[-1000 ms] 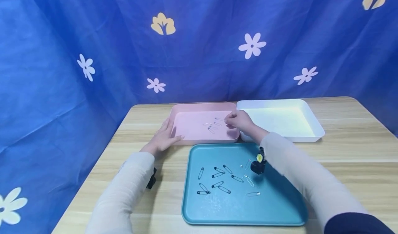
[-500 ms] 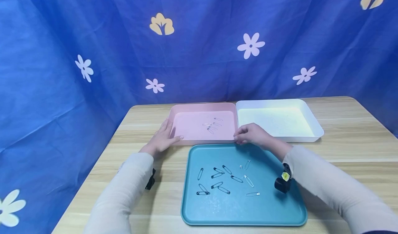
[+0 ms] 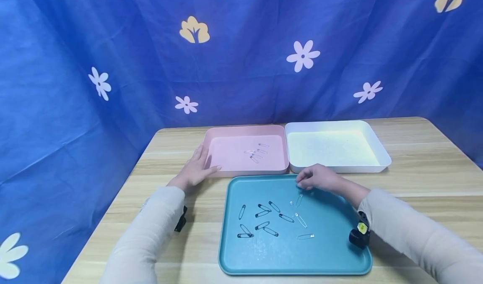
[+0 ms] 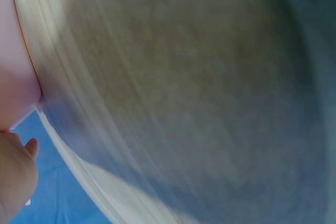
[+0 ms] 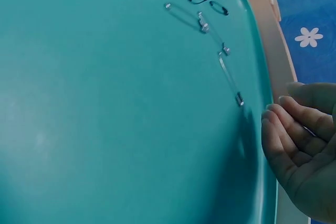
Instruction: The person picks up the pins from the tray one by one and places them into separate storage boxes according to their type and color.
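A teal tray [image 3: 324,242] lies at the front with several black safety pins [image 3: 260,217] and a few silver safety pins [image 3: 300,219] on it. Behind it a pink tray [image 3: 226,131] holds several silver pins [image 3: 256,153]. My right hand [image 3: 307,181] hovers over the teal tray's far edge, just above a silver pin [image 3: 299,199]. In the right wrist view this right hand [image 5: 299,145] has loosely curled fingers and holds nothing, close to a silver pin [image 5: 229,77]. My left hand [image 3: 198,166] rests flat on the table, touching the pink tray's front left corner.
An empty white tray [image 3: 381,149] stands to the right of the pink one. All three trays sit on a wooden table [image 3: 422,183] in front of a blue flowered curtain [image 3: 113,66]. The left wrist view is blurred, showing only the left hand [image 4: 13,177].
My right hand has drawn back from inside the pink tray toward me and now hangs over the teal tray's far edge. The left hand has stayed put.
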Demonstrator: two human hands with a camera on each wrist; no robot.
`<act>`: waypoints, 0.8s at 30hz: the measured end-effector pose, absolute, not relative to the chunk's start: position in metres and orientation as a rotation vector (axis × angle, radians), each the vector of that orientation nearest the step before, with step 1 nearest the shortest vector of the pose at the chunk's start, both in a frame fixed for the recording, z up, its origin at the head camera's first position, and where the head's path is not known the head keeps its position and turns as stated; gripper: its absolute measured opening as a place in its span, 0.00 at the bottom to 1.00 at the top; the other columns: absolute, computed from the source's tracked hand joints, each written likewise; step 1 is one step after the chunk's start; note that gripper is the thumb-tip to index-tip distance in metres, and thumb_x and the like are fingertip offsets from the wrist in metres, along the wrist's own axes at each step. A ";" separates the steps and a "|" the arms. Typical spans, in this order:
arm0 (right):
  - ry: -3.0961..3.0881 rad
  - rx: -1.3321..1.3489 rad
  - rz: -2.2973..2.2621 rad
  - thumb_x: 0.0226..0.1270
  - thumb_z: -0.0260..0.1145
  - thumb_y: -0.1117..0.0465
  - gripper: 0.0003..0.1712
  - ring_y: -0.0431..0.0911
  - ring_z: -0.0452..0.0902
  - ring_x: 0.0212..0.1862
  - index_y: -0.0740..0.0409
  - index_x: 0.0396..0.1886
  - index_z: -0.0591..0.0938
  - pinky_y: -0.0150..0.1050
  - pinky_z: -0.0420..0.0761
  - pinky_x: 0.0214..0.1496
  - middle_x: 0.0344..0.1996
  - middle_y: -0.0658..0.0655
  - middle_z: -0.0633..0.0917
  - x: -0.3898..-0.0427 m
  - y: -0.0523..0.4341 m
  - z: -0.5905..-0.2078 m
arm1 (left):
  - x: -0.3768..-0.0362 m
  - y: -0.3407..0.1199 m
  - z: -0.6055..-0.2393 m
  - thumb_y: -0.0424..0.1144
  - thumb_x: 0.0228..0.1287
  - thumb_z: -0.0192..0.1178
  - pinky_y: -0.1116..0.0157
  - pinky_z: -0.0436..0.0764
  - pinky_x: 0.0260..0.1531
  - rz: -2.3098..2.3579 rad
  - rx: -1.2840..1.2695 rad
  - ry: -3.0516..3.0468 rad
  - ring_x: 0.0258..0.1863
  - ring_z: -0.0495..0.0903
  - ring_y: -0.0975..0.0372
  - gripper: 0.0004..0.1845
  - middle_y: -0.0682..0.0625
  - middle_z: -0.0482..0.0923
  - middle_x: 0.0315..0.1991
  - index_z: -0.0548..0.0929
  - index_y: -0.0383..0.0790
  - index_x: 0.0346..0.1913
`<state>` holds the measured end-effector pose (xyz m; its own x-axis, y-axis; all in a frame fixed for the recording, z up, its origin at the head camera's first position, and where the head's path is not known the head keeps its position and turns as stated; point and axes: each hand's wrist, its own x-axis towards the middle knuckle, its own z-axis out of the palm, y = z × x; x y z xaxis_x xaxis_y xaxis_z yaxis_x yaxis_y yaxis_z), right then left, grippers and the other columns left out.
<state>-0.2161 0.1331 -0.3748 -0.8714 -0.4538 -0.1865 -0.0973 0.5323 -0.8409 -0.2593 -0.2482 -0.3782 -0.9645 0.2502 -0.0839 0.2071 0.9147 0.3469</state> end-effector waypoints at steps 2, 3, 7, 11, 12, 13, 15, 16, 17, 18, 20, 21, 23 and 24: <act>2.400 -0.474 -1.247 0.52 0.63 0.64 0.11 0.44 0.74 0.29 0.65 0.35 0.80 0.38 0.75 0.32 0.27 0.53 0.80 -0.216 0.135 -0.377 | -0.259 -0.248 -0.378 0.69 0.52 0.41 0.45 0.44 0.57 0.515 0.350 2.952 0.64 0.35 0.48 0.51 0.40 0.29 0.66 0.35 0.36 0.66; 2.404 -0.496 -1.233 0.52 0.63 0.64 0.11 0.44 0.74 0.29 0.65 0.35 0.80 0.37 0.75 0.32 0.27 0.53 0.80 -0.216 0.136 -0.377 | -0.259 -0.248 -0.378 0.69 0.52 0.41 0.46 0.44 0.57 0.514 0.348 2.951 0.64 0.35 0.48 0.51 0.40 0.29 0.66 0.35 0.36 0.66; 2.427 -0.583 -1.179 0.49 0.64 0.65 0.11 0.42 0.73 0.28 0.64 0.34 0.80 0.36 0.74 0.30 0.28 0.52 0.81 -0.215 0.138 -0.379 | -0.259 -0.249 -0.378 0.69 0.52 0.41 0.46 0.44 0.57 0.516 0.342 2.947 0.64 0.34 0.49 0.51 0.40 0.28 0.66 0.35 0.37 0.66; 2.436 -0.660 -1.150 0.47 0.65 0.67 0.11 0.41 0.74 0.29 0.64 0.34 0.81 0.35 0.75 0.30 0.28 0.54 0.82 -0.215 0.139 -0.380 | -0.259 -0.248 -0.378 0.69 0.52 0.40 0.46 0.44 0.57 0.514 0.342 2.946 0.64 0.33 0.49 0.51 0.40 0.28 0.66 0.35 0.37 0.66; 2.439 -0.673 -1.140 0.46 0.65 0.68 0.11 0.41 0.74 0.29 0.64 0.33 0.81 0.34 0.75 0.30 0.28 0.53 0.82 -0.215 0.139 -0.381 | -0.259 -0.248 -0.378 0.69 0.52 0.40 0.46 0.44 0.57 0.511 0.342 2.946 0.64 0.33 0.49 0.51 0.40 0.28 0.66 0.35 0.37 0.66; 2.443 -0.687 -1.129 0.45 0.66 0.68 0.11 0.41 0.74 0.28 0.64 0.33 0.81 0.34 0.75 0.30 0.28 0.53 0.82 -0.214 0.138 -0.381 | -0.259 -0.247 -0.378 0.69 0.52 0.40 0.45 0.44 0.57 0.508 0.343 2.944 0.64 0.33 0.49 0.51 0.40 0.28 0.66 0.34 0.37 0.66; 2.464 -0.707 -1.088 0.45 0.66 0.68 0.10 0.40 0.74 0.28 0.62 0.32 0.82 0.34 0.75 0.30 0.27 0.52 0.81 -0.214 0.138 -0.382 | -0.259 -0.247 -0.377 0.69 0.52 0.40 0.46 0.44 0.57 0.505 0.343 2.943 0.64 0.33 0.49 0.51 0.40 0.28 0.66 0.35 0.37 0.66; 2.479 -0.716 -1.063 0.45 0.66 0.68 0.10 0.40 0.73 0.28 0.61 0.31 0.82 0.34 0.74 0.29 0.27 0.51 0.81 -0.213 0.138 -0.382 | -0.259 -0.246 -0.377 0.69 0.52 0.40 0.46 0.44 0.57 0.505 0.340 2.941 0.64 0.33 0.49 0.51 0.40 0.28 0.66 0.34 0.37 0.66; 2.493 -0.723 -1.040 0.44 0.66 0.69 0.09 0.40 0.73 0.28 0.60 0.30 0.82 0.34 0.74 0.29 0.26 0.50 0.81 -0.213 0.138 -0.382 | -0.259 -0.246 -0.377 0.69 0.52 0.40 0.45 0.44 0.57 0.504 0.339 2.940 0.64 0.33 0.49 0.51 0.40 0.28 0.66 0.34 0.37 0.66; 2.508 -0.737 -1.011 0.45 0.66 0.69 0.09 0.39 0.72 0.28 0.59 0.30 0.82 0.33 0.74 0.29 0.26 0.49 0.80 -0.212 0.139 -0.382 | -0.259 -0.246 -0.377 0.69 0.52 0.39 0.45 0.44 0.57 0.502 0.339 2.938 0.64 0.33 0.49 0.51 0.40 0.28 0.66 0.34 0.37 0.66; 2.536 -0.763 -0.961 0.45 0.65 0.70 0.08 0.39 0.72 0.28 0.57 0.29 0.83 0.32 0.74 0.29 0.26 0.48 0.79 -0.212 0.139 -0.383 | -0.259 -0.246 -0.377 0.68 0.53 0.40 0.45 0.44 0.57 0.505 0.334 2.936 0.64 0.33 0.49 0.50 0.40 0.28 0.66 0.34 0.37 0.66; 2.545 -0.777 -0.942 0.46 0.65 0.70 0.08 0.39 0.71 0.28 0.57 0.29 0.83 0.32 0.73 0.29 0.26 0.47 0.79 -0.211 0.138 -0.383 | -0.259 -0.246 -0.377 0.68 0.53 0.40 0.45 0.43 0.57 0.507 0.332 2.936 0.64 0.33 0.49 0.50 0.40 0.28 0.66 0.34 0.37 0.66; 2.554 -0.812 -0.923 0.46 0.65 0.70 0.08 0.39 0.71 0.28 0.56 0.28 0.83 0.31 0.73 0.29 0.26 0.47 0.77 -0.211 0.138 -0.384 | -0.259 -0.246 -0.377 0.67 0.54 0.40 0.45 0.43 0.57 0.504 0.336 2.938 0.64 0.33 0.49 0.49 0.40 0.28 0.66 0.34 0.36 0.66; 2.560 -0.825 -0.911 0.46 0.64 0.71 0.08 0.39 0.70 0.28 0.56 0.28 0.83 0.31 0.73 0.29 0.26 0.46 0.77 -0.211 0.137 -0.384 | -0.259 -0.246 -0.377 0.67 0.54 0.41 0.45 0.43 0.57 0.504 0.337 2.939 0.64 0.33 0.49 0.49 0.40 0.28 0.66 0.34 0.36 0.66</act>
<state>-0.2106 0.1375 -0.3843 -0.7899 -0.6072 -0.0857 -0.4164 0.6337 -0.6519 -0.2594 -0.2461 -0.3774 -0.9650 0.2424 -0.1002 0.1952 0.9188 0.3432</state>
